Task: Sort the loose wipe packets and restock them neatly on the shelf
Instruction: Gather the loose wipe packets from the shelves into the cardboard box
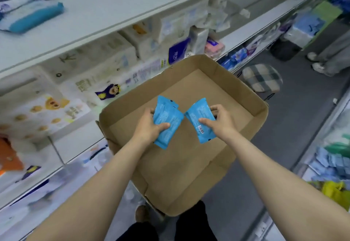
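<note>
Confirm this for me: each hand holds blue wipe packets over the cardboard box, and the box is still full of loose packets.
Wrong on one point. The head view shows the cardboard box with a bare floor, no loose packets lying in it. The rest stands: the left hand holds blue wipe packets in its grip, and the right hand holds a blue packet, both over the box.

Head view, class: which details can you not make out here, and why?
- Print on the left packet: too small, partly under the left hand.
- Right packet: text too small; right hand covers its edge.
- Shelf goods: motion-blurred.
- Cardboard box: near corner hidden by arms.
</note>
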